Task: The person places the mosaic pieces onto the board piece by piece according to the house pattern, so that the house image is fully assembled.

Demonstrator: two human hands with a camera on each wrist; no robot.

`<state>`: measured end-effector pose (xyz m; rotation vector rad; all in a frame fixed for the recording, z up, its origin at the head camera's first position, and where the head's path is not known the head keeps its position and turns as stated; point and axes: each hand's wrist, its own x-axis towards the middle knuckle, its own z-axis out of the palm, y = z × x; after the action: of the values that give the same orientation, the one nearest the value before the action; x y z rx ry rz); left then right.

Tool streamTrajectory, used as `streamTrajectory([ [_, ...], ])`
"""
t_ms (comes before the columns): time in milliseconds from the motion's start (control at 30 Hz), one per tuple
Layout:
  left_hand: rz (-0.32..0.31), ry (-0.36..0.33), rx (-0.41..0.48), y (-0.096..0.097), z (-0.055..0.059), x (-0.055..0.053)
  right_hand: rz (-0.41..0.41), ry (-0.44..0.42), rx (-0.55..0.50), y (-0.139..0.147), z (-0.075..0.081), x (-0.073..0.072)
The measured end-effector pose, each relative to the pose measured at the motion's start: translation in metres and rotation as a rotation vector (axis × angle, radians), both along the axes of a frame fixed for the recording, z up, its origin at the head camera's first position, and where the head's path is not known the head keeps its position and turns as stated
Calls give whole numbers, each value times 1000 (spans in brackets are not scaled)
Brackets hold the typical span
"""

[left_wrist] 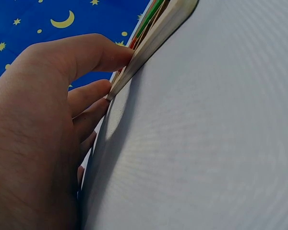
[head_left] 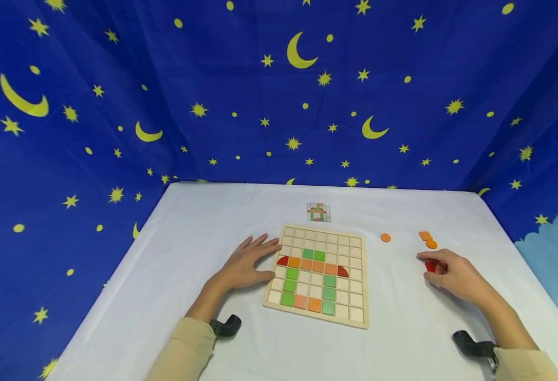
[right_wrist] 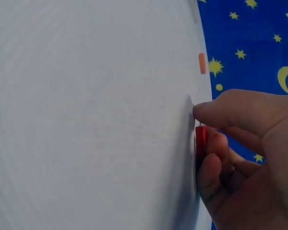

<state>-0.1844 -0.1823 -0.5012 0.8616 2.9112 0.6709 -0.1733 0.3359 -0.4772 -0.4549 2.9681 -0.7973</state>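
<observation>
A wooden grid board [head_left: 352,312] lies on the table, holding green, orange and salmon square tiles and two dark red quarter-round pieces. My left hand [head_left: 246,266] rests by its left edge, fingers spread; in the left wrist view the thumb [left_wrist: 113,56] and fingertips touch the wooden rim. Off to the right of the board, my right hand [head_left: 459,275] has its fingers curled over a red piece [head_left: 430,266] at the tabletop. From the right wrist, that red piece [right_wrist: 200,141] shows between the thumb and the bent fingers; its full shape is hidden.
Beyond the right hand lie an orange square tile [head_left: 424,235] and an orange round piece [head_left: 431,244]. Another orange disc [head_left: 385,238] sits nearer the board. A small pattern card [head_left: 318,212] lies behind the board. Blue star-patterned cloth [head_left: 241,132] hangs around the white table.
</observation>
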Motion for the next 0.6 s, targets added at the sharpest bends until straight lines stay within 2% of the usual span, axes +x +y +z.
streamTrajectory([
  [267, -3, 2, -7, 2, -2, -2, -8, -75, -31, 6, 3, 5],
  [600, 2, -6, -5, 1, 1, 0, -19, -62, -23, 24, -2, 7],
])
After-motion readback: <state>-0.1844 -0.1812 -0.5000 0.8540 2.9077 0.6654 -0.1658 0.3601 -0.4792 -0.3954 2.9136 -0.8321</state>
